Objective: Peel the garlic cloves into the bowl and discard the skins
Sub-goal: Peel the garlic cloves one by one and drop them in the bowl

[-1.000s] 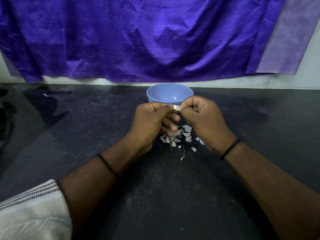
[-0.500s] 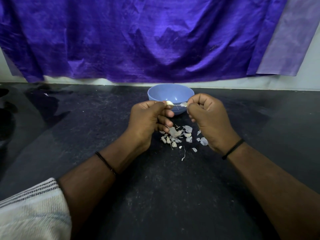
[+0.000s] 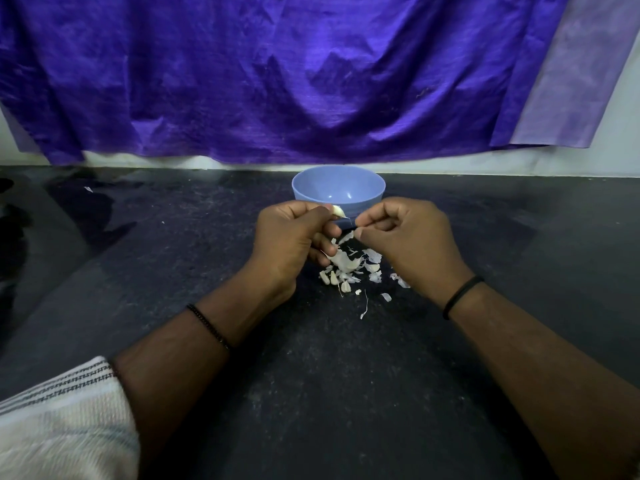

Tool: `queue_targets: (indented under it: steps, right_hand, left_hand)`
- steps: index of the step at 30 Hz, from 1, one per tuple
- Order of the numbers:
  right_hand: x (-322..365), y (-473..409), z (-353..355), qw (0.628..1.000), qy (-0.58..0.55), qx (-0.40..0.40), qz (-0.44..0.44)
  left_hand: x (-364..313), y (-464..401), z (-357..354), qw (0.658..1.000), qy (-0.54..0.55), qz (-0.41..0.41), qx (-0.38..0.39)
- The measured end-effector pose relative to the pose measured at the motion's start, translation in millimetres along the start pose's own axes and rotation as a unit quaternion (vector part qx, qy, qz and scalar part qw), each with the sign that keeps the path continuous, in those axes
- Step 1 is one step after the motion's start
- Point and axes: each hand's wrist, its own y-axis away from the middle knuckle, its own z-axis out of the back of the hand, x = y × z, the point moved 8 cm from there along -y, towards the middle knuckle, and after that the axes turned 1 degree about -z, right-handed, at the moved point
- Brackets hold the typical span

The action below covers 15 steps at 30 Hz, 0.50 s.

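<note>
Purple cloth (image 3: 277,81) hangs across the back wall, and below it runs a dark speckled countertop (image 3: 346,393) with a blue bowl (image 3: 338,192) near its far edge, about the middle. Both hands hover just in front of the bowl. The left hand (image 3: 291,237) has its fingers curled in, pinching a pale garlic clove (image 3: 338,212) between thumb and forefinger. The right hand (image 3: 408,237) is curled too, thumb and forefinger pinched on what looks like a thin strip of skin (image 3: 350,222) coming off the clove, though it's tiny and I can't be fully sure. Under the hands there's a pile of skins (image 3: 349,268) on the countertop, maybe with a few unpeeled bits mixed in.

So we're mid-peel on this clove. I'd guess the strip needs pulling clear and dropping onto the pile, then a check for leftover skin, then the left hand reaches forward a little to drop the clove in the bowl. Bowl looks empty from here, so it's early days. Skins are light, so they could stick to fingers.
</note>
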Motion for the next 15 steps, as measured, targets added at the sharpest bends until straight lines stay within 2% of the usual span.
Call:
queue_targets:
  steps: [3, 15]
  right_hand:
    - [5.4, 1.2, -0.3, 0.999, -0.030, -0.003, 0.012]
    - [8.1, 1.2, -2.7, 1.000, -0.008, 0.005, 0.022]
  left_hand:
    - [2.0, 0.3, -1.7, 1.000, -0.009, 0.005, 0.010]
    - [2.4, 1.4, -5.7, 0.998, -0.046, 0.000, 0.030]
